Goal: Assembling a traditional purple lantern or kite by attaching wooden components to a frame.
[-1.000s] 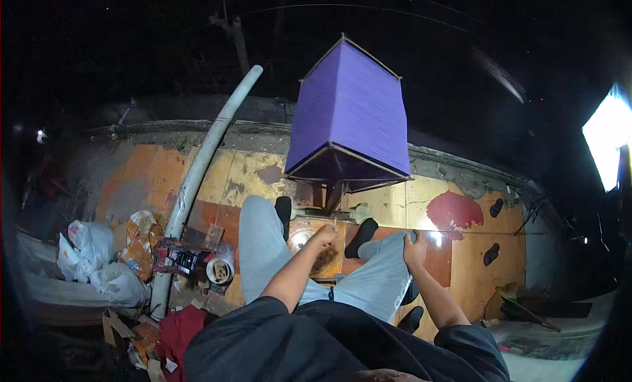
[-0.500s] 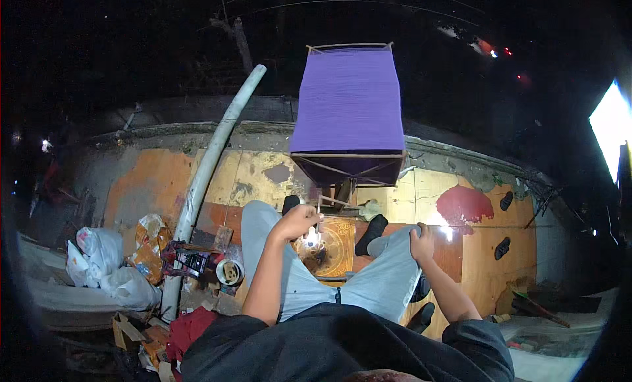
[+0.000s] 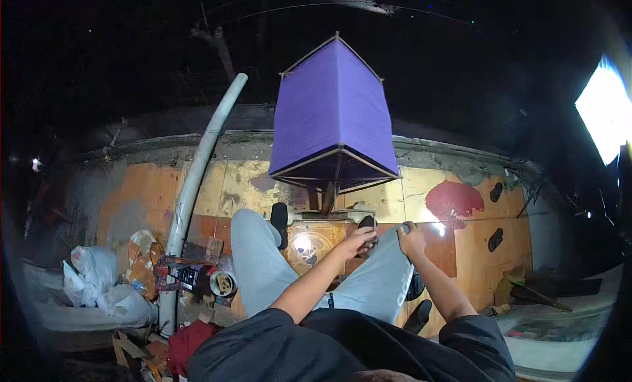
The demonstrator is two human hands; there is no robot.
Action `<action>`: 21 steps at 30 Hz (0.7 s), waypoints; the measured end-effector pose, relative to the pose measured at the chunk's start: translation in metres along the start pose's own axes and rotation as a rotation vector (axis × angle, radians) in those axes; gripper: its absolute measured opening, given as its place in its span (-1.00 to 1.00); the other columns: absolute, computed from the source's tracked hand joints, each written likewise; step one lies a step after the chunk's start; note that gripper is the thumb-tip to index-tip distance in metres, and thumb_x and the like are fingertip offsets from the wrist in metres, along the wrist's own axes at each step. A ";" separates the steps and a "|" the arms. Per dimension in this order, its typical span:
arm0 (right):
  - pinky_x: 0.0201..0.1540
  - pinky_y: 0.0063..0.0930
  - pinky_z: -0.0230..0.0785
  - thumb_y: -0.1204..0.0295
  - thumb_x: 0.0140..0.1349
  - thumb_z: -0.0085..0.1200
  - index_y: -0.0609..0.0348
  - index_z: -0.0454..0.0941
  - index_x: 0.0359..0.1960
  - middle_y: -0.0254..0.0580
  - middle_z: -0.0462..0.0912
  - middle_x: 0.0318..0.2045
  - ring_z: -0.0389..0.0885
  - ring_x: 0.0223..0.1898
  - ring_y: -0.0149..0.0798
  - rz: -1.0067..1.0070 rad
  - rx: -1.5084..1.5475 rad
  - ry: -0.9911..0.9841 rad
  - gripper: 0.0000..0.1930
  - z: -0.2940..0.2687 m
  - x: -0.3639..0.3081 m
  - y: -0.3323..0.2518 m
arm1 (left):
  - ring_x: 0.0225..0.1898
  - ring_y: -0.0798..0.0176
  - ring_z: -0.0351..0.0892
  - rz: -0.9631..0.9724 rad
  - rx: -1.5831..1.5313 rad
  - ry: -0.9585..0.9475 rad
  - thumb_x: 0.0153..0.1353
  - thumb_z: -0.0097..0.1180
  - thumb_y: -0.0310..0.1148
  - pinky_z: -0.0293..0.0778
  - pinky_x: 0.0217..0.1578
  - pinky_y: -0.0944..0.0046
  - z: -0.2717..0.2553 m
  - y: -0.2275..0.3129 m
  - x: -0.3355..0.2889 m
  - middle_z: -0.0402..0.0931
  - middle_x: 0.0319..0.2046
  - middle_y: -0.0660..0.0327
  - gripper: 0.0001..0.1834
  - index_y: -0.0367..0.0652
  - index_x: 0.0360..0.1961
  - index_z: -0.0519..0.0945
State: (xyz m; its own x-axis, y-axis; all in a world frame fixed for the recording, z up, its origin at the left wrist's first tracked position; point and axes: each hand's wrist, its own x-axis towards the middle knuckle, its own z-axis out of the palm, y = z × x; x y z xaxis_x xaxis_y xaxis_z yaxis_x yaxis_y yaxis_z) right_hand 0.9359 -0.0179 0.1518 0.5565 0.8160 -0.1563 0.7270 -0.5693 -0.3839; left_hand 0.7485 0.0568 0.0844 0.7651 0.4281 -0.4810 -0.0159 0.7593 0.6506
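Currently, crank handle being pinched by left hand, purple thread-wound reel beyond; right hand being rested alongside, closure unclear.

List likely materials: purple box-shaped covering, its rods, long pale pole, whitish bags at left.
Purple covering: probably wound thread, matte; faint lines cross its faces, though cloth is possible.
Rods: likely bare wood or bamboo; tan, dull.
Pole: plastic or painted metal, unclear; smooth, marked surface.
Bags: likely thin plastic; crinkled, slightly shiny.

Left hand swung right; purple reel turned (corner forward)
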 end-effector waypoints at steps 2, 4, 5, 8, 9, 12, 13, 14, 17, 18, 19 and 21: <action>0.11 -0.05 0.27 0.12 0.12 0.00 0.06 0.52 -0.05 -0.02 0.45 0.05 0.37 0.10 0.10 0.006 0.062 0.066 -0.58 -0.001 0.001 0.002 | -0.46 0.49 0.43 -0.047 -0.027 0.156 0.24 0.08 -0.16 0.29 -0.54 0.51 -0.029 -0.018 -0.003 0.50 -0.27 0.41 -0.70 0.09 -0.02 0.49; 0.11 -0.07 0.28 0.12 0.11 0.01 0.07 0.54 -0.07 -0.03 0.46 0.05 0.37 0.10 0.08 0.013 0.088 0.037 -0.59 -0.001 0.002 0.005 | -0.44 0.45 0.44 -0.080 0.045 0.233 0.23 0.09 -0.15 0.31 -0.47 0.48 -0.064 -0.027 -0.006 0.50 -0.28 0.39 -0.73 0.08 -0.06 0.51; 0.11 -0.08 0.28 0.13 0.11 0.02 0.07 0.56 -0.10 -0.04 0.47 0.04 0.38 0.09 0.06 0.039 0.103 0.069 -0.60 0.000 0.001 0.006 | -0.44 0.44 0.45 -0.094 0.125 0.241 0.23 0.08 -0.15 0.31 -0.46 0.48 -0.081 -0.029 -0.009 0.50 -0.30 0.38 -0.74 0.08 -0.09 0.52; 0.11 -0.12 0.28 0.14 0.09 0.05 0.07 0.58 -0.12 -0.07 0.48 0.02 0.39 0.09 0.02 0.003 0.169 0.049 -0.62 0.001 0.003 0.005 | -0.54 0.34 0.54 -0.113 0.294 0.453 0.23 0.07 -0.17 0.33 -0.66 0.32 -0.130 -0.021 -0.026 0.53 -0.42 0.27 -0.72 -0.14 -0.18 0.54; 0.11 -0.13 0.28 0.15 0.09 0.06 0.06 0.58 -0.12 -0.07 0.49 0.02 0.40 0.09 0.02 0.044 0.157 0.065 -0.62 0.000 0.003 0.005 | -0.55 0.31 0.58 -0.132 0.508 0.499 0.18 0.10 -0.18 0.36 -0.65 0.27 -0.142 -0.013 -0.035 0.56 -0.47 0.24 -0.70 -0.23 -0.27 0.58; 0.11 -0.14 0.27 0.17 0.10 0.06 0.07 0.57 -0.11 -0.04 0.49 0.00 0.40 0.08 0.02 0.047 0.154 0.034 -0.64 0.001 0.002 0.004 | -0.34 -0.08 0.65 -0.192 1.136 0.583 0.08 0.14 -0.15 0.53 -0.26 0.04 -0.168 0.032 -0.074 0.61 -0.35 -0.12 -0.58 -0.40 -0.34 0.61; 0.11 -0.15 0.27 0.18 0.10 0.06 0.07 0.57 -0.11 -0.03 0.49 0.00 0.40 0.08 0.02 0.036 0.144 0.068 -0.64 0.000 0.002 0.005 | -0.32 -0.06 0.65 -0.165 1.172 0.574 0.08 0.15 -0.11 0.51 -0.21 0.07 -0.166 0.046 -0.092 0.61 -0.35 -0.12 -0.58 -0.36 -0.40 0.64; 0.11 -0.16 0.27 0.18 0.10 0.07 0.08 0.57 -0.11 -0.03 0.49 0.00 0.40 0.09 0.01 0.025 0.154 0.078 -0.64 0.001 0.002 0.005 | -0.36 -0.02 0.65 -0.153 1.172 0.711 0.08 0.16 -0.09 0.51 -0.25 0.06 -0.161 0.059 -0.111 0.61 -0.43 -0.10 -0.59 -0.32 -0.45 0.65; 0.11 -0.16 0.27 0.18 0.10 0.07 0.09 0.57 -0.11 -0.03 0.48 0.01 0.39 0.09 0.01 0.004 0.141 0.099 -0.63 0.004 0.004 0.007 | -0.59 0.06 0.55 0.036 1.238 0.738 0.07 0.22 -0.07 0.43 -0.46 0.12 -0.127 0.099 -0.160 0.58 -0.61 0.05 -0.58 -0.30 -0.57 0.61; 0.12 -0.15 0.27 0.16 0.11 0.07 0.09 0.57 -0.11 -0.03 0.47 0.02 0.38 0.09 0.03 -0.023 0.125 0.121 -0.63 0.005 0.004 0.008 | -0.59 0.06 0.55 0.019 1.251 0.757 0.07 0.22 -0.07 0.43 -0.46 0.12 -0.112 0.109 -0.171 0.58 -0.61 0.05 -0.58 -0.30 -0.57 0.61; 0.12 -0.15 0.27 0.16 0.11 0.07 0.09 0.57 -0.11 -0.03 0.47 0.02 0.38 0.09 0.03 -0.039 0.146 0.097 -0.63 0.006 0.004 0.009 | -0.63 0.15 0.51 0.095 1.157 0.701 0.07 0.25 -0.09 0.40 -0.50 0.16 -0.098 0.118 -0.179 0.57 -0.63 0.07 -0.58 -0.30 -0.60 0.60; 0.14 -0.14 0.25 0.16 0.11 0.06 0.09 0.56 -0.11 -0.03 0.46 0.04 0.36 0.12 0.04 0.000 0.134 0.100 -0.63 0.006 0.005 0.009 | -0.66 0.23 0.47 0.165 1.061 0.645 0.06 0.28 -0.11 0.37 -0.55 0.20 -0.070 0.130 -0.179 0.55 -0.66 0.10 -0.58 -0.30 -0.63 0.58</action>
State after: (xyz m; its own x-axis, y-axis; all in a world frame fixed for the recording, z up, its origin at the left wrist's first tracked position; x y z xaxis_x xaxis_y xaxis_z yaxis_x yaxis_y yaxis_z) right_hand 0.9427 -0.0188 0.1422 0.5986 0.7982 -0.0675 0.6706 -0.5454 -0.5028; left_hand 0.5646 0.1129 0.2142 0.3440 0.8699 -0.3536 0.6736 0.0338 0.7383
